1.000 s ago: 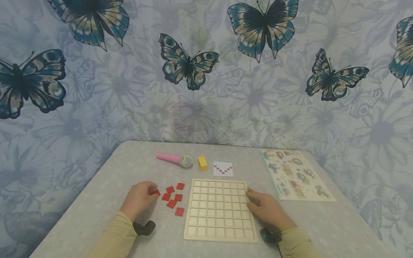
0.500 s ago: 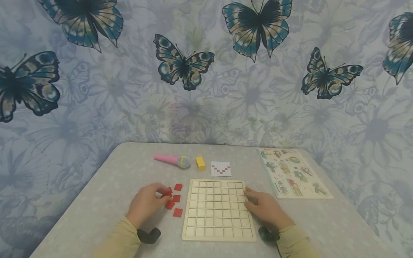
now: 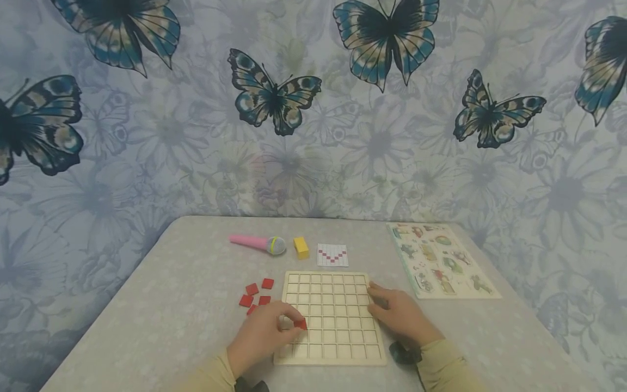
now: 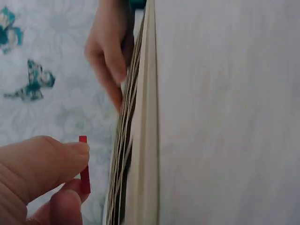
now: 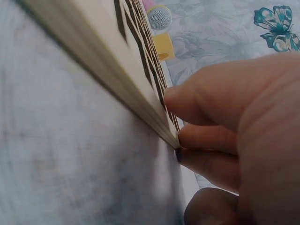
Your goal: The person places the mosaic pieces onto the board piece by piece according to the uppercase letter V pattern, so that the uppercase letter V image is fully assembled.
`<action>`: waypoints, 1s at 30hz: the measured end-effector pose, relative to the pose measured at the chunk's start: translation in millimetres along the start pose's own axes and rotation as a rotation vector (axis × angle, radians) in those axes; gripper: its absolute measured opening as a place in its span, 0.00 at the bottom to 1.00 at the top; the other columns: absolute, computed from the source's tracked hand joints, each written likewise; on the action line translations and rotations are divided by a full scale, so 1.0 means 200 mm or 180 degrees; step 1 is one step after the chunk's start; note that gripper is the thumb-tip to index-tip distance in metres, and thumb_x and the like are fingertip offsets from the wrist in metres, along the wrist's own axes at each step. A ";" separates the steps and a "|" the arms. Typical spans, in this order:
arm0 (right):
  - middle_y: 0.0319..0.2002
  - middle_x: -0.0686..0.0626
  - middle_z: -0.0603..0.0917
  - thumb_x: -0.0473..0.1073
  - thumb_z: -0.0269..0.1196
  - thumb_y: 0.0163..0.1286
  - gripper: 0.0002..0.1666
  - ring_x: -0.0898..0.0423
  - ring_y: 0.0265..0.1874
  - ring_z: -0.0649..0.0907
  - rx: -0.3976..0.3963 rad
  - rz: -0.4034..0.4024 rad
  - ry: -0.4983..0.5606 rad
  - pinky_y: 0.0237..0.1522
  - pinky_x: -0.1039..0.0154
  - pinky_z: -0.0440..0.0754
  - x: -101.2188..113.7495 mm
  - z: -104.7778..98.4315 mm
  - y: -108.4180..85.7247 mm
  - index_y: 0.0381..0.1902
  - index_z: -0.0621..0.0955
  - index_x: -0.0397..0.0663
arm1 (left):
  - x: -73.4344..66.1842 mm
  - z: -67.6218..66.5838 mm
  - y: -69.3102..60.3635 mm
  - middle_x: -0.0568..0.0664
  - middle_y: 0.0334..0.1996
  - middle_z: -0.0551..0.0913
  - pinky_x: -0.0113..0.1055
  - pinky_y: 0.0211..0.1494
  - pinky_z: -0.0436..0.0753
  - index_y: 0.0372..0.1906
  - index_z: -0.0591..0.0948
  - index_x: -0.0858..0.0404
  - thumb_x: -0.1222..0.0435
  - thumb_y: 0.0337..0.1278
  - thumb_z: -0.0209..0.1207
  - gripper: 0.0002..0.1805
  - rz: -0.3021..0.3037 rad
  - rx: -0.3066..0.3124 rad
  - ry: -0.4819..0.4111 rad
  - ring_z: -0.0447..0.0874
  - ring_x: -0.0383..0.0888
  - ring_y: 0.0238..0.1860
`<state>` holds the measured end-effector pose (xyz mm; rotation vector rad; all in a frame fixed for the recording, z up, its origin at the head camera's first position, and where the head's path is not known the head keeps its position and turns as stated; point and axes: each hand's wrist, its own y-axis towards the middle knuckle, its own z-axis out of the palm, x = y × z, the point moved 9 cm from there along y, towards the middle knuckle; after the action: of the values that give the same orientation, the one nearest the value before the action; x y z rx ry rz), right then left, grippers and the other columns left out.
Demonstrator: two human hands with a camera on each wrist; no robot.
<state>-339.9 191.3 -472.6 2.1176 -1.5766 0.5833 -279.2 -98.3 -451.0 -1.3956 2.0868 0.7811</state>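
Over the lower left of the wooden grid board (image 3: 338, 356), my left hand (image 3: 262, 332) pinches a red square tile (image 3: 302, 324). In the left wrist view the tile (image 4: 84, 171) is edge-on between the thumb and a finger of the left hand (image 4: 37, 173), apart from the board (image 4: 149, 140). My right hand (image 3: 404, 316) touches the board's right edge; in the right wrist view the thumb and fingers of that hand (image 5: 262, 117) grip the rim of the board (image 5: 136, 98). Several red tiles (image 3: 252, 289) lie left of the board, some partly hidden by the left hand.
Behind the board are a pink microphone (image 3: 250, 242), a yellow block (image 3: 301, 247) and a white card (image 3: 333, 255) with a red V-shaped pattern. A sheet with coloured pictures (image 3: 443, 261) lies at the right. The patterned wall (image 3: 313, 179) rises behind the table.
My left hand has moved right from the loose tiles to over the board, carrying one red tile. My right hand has stayed at the board's right edge. The head view has shifted slightly.
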 end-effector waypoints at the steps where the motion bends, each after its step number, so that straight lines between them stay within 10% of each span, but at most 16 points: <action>1: 0.72 0.53 0.75 0.50 0.67 0.71 0.28 0.44 0.73 0.73 -0.0001 0.0000 0.0006 0.73 0.44 0.66 0.00 0.00 0.00 0.66 0.80 0.49 | -0.03 0.02 -0.01 0.33 0.42 0.86 0.28 0.29 0.76 0.41 0.87 0.42 0.56 0.57 0.73 0.08 0.0093 0.0015 -0.0006 0.74 0.30 0.23; 8: 0.72 0.54 0.74 0.50 0.67 0.71 0.28 0.45 0.73 0.72 0.0021 0.0055 -0.0005 0.74 0.45 0.66 -0.01 0.00 0.00 0.67 0.80 0.51 | -0.17 0.18 -0.03 0.27 0.38 0.85 0.24 0.31 0.76 0.41 0.88 0.40 0.54 0.60 0.72 0.06 0.0621 0.0220 -0.0129 0.73 0.26 0.25; 22: 0.72 0.55 0.75 0.51 0.66 0.71 0.27 0.45 0.73 0.72 0.0018 0.0071 0.0016 0.73 0.45 0.66 0.00 0.01 0.01 0.66 0.81 0.52 | -0.18 0.23 -0.02 0.25 0.39 0.86 0.25 0.36 0.78 0.38 0.89 0.41 0.55 0.59 0.72 0.04 0.0738 0.0084 -0.0004 0.77 0.25 0.31; 30: 0.73 0.54 0.74 0.51 0.66 0.71 0.28 0.45 0.73 0.72 0.0025 0.0087 -0.0036 0.73 0.44 0.66 -0.01 0.01 0.01 0.67 0.81 0.52 | -0.29 0.24 0.04 0.24 0.31 0.84 0.27 0.35 0.78 0.33 0.89 0.43 0.55 0.58 0.72 0.02 0.0730 0.0399 0.0874 0.78 0.25 0.31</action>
<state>-342.1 191.2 -474.0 2.1116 -1.6141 0.5884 -262.2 -24.6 -442.6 -1.2693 2.4946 0.5575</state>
